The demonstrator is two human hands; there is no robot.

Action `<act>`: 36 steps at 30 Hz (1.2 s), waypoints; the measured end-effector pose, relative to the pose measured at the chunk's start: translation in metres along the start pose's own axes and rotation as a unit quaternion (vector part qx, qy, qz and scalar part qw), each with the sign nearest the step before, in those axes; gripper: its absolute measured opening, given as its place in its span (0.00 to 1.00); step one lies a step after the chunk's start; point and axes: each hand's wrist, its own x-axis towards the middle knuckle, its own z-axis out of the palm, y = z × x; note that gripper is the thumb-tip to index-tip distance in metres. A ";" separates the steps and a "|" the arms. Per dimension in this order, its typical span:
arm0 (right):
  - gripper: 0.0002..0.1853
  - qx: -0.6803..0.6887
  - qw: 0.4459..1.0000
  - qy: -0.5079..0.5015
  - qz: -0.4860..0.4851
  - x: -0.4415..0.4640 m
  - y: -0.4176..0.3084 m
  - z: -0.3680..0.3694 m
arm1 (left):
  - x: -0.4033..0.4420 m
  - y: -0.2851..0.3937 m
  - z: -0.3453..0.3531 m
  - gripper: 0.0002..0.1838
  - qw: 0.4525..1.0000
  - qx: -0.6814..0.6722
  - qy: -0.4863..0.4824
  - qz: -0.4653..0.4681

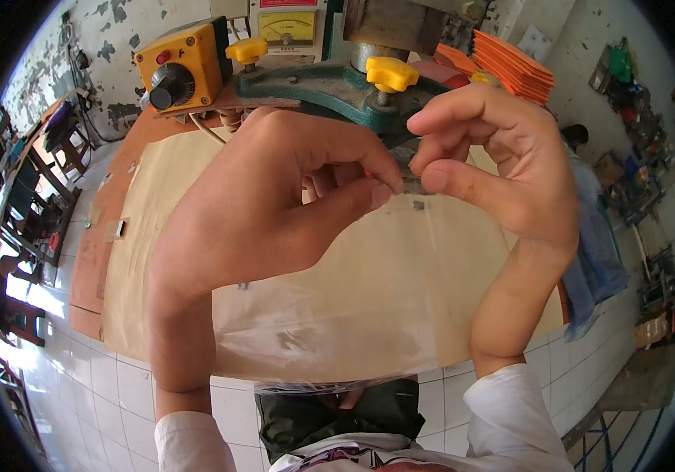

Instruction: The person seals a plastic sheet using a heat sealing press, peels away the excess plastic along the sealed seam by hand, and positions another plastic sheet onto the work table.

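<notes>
Reddish-brown table [86, 287] carries a broad tan sheet [369, 275], glossy in front

A green machine [298, 83] and control box [202, 61] suggest a workshop.

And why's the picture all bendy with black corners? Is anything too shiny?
Head view: a wide, fisheye-like lens probably bends things and blackens the corners; head view, left: glare whitens patches of floor; head view, centre: a pale sheen shows on the tan covering.

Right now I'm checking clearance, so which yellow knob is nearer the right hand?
The right yellow knob, up and left from the right hand in view. The other yellow knob sits farther left, beside the yellow control box.
</notes>
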 end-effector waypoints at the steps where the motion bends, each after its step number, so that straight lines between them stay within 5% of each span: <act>1: 0.18 0.007 1.000 -0.009 -0.008 0.001 0.001 0.000 | 0.000 0.000 -0.001 0.07 1.000 0.000 0.000 0.001; 36: 0.17 -0.035 0.999 -0.012 0.010 0.001 0.014 -0.012 | 0.002 -0.004 0.004 0.13 0.999 0.038 0.005 0.037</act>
